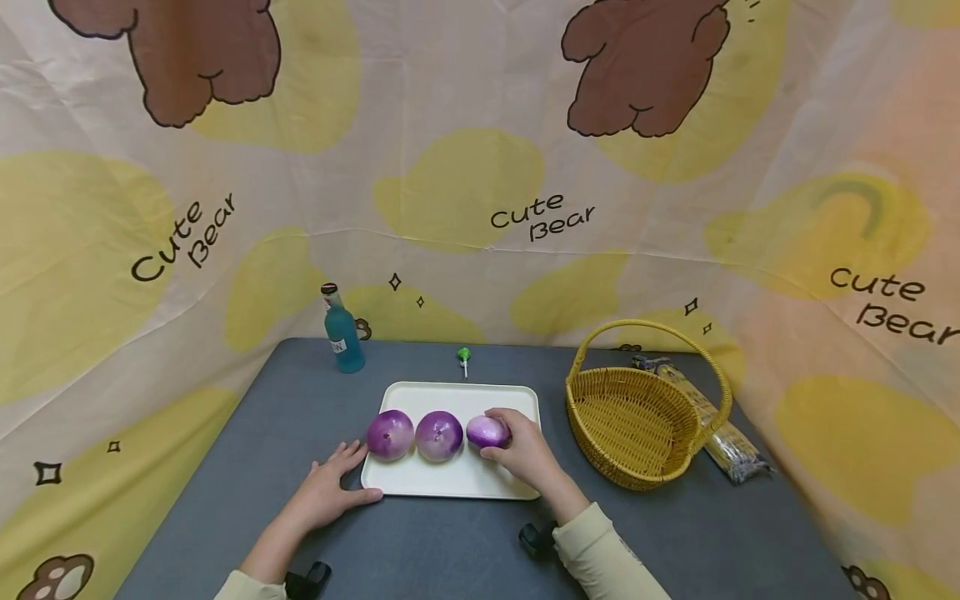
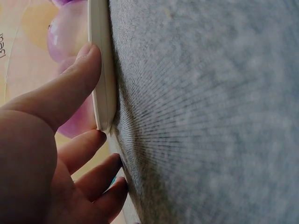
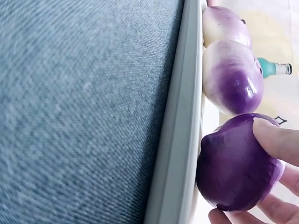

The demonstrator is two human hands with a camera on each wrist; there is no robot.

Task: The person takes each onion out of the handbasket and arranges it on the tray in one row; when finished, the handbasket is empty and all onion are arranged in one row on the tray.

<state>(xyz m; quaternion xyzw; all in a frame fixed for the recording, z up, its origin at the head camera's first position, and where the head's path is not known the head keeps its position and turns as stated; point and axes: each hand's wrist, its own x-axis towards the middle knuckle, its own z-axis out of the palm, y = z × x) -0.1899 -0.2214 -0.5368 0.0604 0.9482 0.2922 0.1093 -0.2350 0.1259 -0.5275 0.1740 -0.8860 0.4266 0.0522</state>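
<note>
Three purple onions sit in a row on a white tray point(image 1: 450, 485): a left onion point(image 1: 390, 435), a middle onion point(image 1: 438, 436) and a right onion point(image 1: 487, 432). My right hand point(image 1: 525, 450) grips the right onion from its right side; in the right wrist view, thumb and fingers lie around this dark purple onion point(image 3: 238, 163), low over the tray. At the tray's front left corner is my left hand point(image 1: 326, 490), fingers spread and fairly straight. The left wrist view shows its thumb point(image 2: 84, 70) against the tray's rim point(image 2: 103, 70) and its fingertips by the corner.
A yellow wicker basket point(image 1: 630, 479) with a tall handle stands right of the tray, with a long shiny packet point(image 1: 731, 446) behind it. At the back are a blue bottle point(image 1: 345, 337) and a small green-topped item point(image 1: 464, 357). A printed cloth point(image 1: 450, 192) hangs behind the grey table point(image 1: 450, 542).
</note>
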